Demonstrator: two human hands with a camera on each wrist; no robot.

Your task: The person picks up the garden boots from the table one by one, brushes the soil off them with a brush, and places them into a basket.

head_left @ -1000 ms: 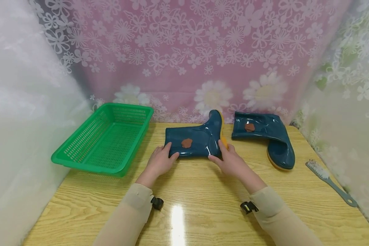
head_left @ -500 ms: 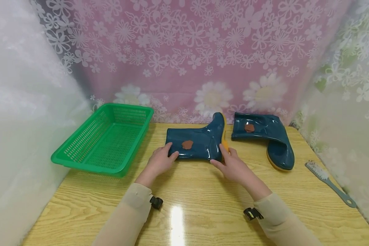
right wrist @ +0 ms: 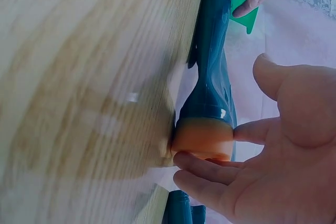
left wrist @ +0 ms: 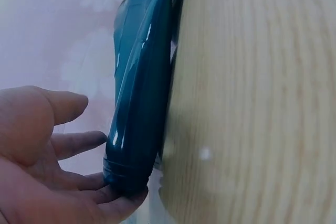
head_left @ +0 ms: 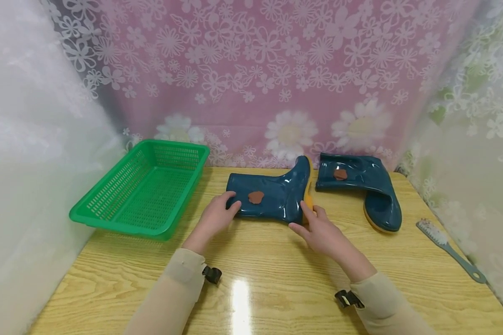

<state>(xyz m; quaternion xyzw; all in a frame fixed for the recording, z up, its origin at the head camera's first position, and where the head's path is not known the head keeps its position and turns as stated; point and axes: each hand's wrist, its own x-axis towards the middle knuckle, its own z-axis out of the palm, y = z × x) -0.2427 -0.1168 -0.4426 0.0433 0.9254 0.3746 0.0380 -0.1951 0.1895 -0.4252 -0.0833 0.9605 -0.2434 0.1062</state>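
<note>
A dark blue rubber boot [head_left: 276, 201] with a yellow-orange sole lies on its side in the middle of the table, toe toward the back. Its shaft bears a brown patch [head_left: 256, 197]. At the boot's top rim, on the left, my left hand [head_left: 215, 215] touches it with loosely bent fingers; in the left wrist view the thumb stands off the boot. By the heel is my right hand [head_left: 323, 233]. Its fingers touch the orange heel [right wrist: 203, 137] in the right wrist view, while the thumb stays clear of the boot.
A second blue boot [head_left: 356, 176] with a similar brown patch lies to the right, its shaft partly collapsed. Farther right is a grey-handled brush [head_left: 454, 253] with white bristles. A green plastic basket [head_left: 123, 228] stands at the left. Behind the table [head_left: 272, 279] hangs a pink flowered curtain [head_left: 251, 83].
The boot has shifted slightly right and toward me, toe and heel most. My right hand has moved the same way along with the heel. My left thumb has drawn off the shaft.
</note>
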